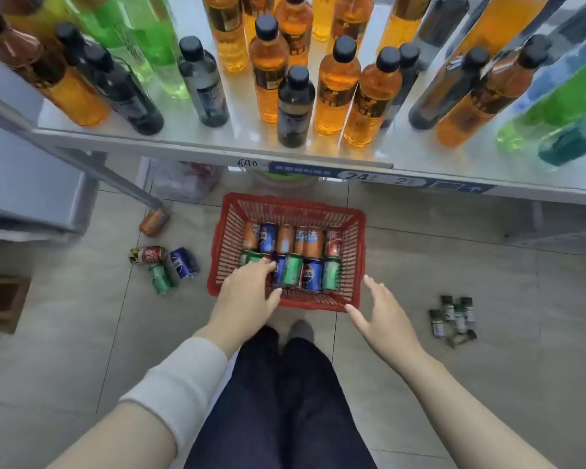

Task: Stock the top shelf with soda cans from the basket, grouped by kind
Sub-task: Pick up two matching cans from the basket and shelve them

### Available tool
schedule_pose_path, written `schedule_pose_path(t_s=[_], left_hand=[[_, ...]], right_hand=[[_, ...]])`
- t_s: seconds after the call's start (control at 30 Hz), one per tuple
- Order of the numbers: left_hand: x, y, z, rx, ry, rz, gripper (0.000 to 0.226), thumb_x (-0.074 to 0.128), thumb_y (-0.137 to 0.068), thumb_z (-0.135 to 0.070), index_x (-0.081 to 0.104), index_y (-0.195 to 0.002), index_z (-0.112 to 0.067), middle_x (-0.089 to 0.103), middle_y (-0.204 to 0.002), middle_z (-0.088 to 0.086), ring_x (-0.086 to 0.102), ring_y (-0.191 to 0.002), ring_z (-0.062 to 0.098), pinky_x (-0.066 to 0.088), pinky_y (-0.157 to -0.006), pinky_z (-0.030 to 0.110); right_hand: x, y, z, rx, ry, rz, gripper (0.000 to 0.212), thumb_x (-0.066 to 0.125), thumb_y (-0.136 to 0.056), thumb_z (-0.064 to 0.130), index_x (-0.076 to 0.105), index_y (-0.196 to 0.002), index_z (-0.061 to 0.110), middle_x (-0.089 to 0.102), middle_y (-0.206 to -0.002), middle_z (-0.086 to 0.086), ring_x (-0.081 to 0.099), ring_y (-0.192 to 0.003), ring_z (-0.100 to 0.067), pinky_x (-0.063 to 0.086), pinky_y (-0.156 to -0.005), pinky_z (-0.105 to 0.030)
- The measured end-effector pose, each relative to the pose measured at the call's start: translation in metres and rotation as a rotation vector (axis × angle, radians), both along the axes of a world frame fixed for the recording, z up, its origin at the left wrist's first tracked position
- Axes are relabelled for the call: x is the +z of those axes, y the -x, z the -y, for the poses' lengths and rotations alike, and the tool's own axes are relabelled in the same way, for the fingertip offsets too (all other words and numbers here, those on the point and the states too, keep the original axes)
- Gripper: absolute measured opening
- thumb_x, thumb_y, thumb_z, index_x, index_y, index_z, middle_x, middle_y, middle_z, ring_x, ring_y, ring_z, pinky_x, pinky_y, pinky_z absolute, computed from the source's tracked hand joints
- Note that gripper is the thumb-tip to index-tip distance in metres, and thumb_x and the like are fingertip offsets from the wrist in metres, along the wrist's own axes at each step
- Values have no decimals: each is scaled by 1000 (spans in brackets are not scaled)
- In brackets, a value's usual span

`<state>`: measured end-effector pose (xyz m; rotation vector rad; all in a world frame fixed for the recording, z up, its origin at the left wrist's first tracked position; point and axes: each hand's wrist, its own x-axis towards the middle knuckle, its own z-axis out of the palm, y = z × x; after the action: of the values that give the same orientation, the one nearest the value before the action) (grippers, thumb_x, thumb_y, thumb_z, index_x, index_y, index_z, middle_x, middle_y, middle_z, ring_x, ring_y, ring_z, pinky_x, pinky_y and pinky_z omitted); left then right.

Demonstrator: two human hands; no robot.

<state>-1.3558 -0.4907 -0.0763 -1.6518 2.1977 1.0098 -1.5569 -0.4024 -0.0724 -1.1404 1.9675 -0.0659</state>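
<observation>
Basket [352, 255]: red plastic lattice, rectangular, on the tiled floor [82, 350] below the shelf.
Soda cans [286, 240]: smooth cylinders lying in two rows inside the basket; orange, red, green and blue.
Blue can [312, 275]: Pepsi roundel.
Left hand [246, 291]: fingers nearly straight, tips touching a green can [251, 258] at the basket's left.
Right hand [383, 313]: fingers spread, holding nothing, beside the basket's near right corner.
Shelf [217, 143]: glossy white, plastic bottles [334, 89] standing on it; edge strip [356, 176] reads "24".

1 red basket [351, 282] is seen; inside it about 4 orange cans [285, 239], 3 blue cans [312, 275], 3 green cans [332, 275] and 1 red can [333, 243] are counted. At least 4 loose cans [183, 263] are counted on the floor [82, 333].
</observation>
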Motion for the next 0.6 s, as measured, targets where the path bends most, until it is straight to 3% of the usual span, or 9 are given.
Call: schedule_pose_path(t_s=[0.17, 0.3, 0.4, 0.5, 0.6], left_hand=[[-131, -18, -10, 166, -227, 18, 50, 56, -89, -27, 42, -136, -16, 48, -137, 3, 42, -127, 22, 33, -106, 34], [-245, -30, 7, 230, -282, 37, 45, 58, -87, -18, 47, -128, -8, 55, -127, 11, 49, -119, 28, 36, -97, 32], [-342, -40, 31, 218, -267, 68, 55, 62, -82, -33, 45, -129, -9, 58, -121, 13, 55, -111, 32, 45, -93, 42], [-425, -44, 56, 259, -272, 93, 68, 67, -78, -39, 43, -131, -4, 57, -123, 16, 55, -110, 34, 45, -93, 42], [-475, -39, 70, 273, -267, 167, 83, 66, -76, -48, 34, -135, 1, 48, -130, 21, 47, -118, 36, 39, -99, 41]], right_hand=[[-121, -9, 13, -101, -163, 121, 65, 59, -87, 36, 33, -142, 12, 43, -141, -3, 40, -131, -18, 31, -105, -27], [-236, -24, 42, -137, -225, 189, 49, 64, -85, 34, 46, -123, 9, 50, -117, 9, 47, -113, -7, 34, -84, -16], [-329, -39, 70, -122, -249, 159, 65, 63, -85, 40, 40, -135, 7, 51, -135, -8, 47, -125, -24, 34, -89, -23], [-409, -56, 94, -167, -253, 72, 65, 61, -84, 45, 44, -127, 1, 52, -131, -16, 49, -121, -29, 33, -86, -25], [-465, -76, 108, -211, -262, -68, 84, 53, -80, 63, 38, -124, -7, 50, -128, -23, 51, -118, -34, 42, -89, -34]])
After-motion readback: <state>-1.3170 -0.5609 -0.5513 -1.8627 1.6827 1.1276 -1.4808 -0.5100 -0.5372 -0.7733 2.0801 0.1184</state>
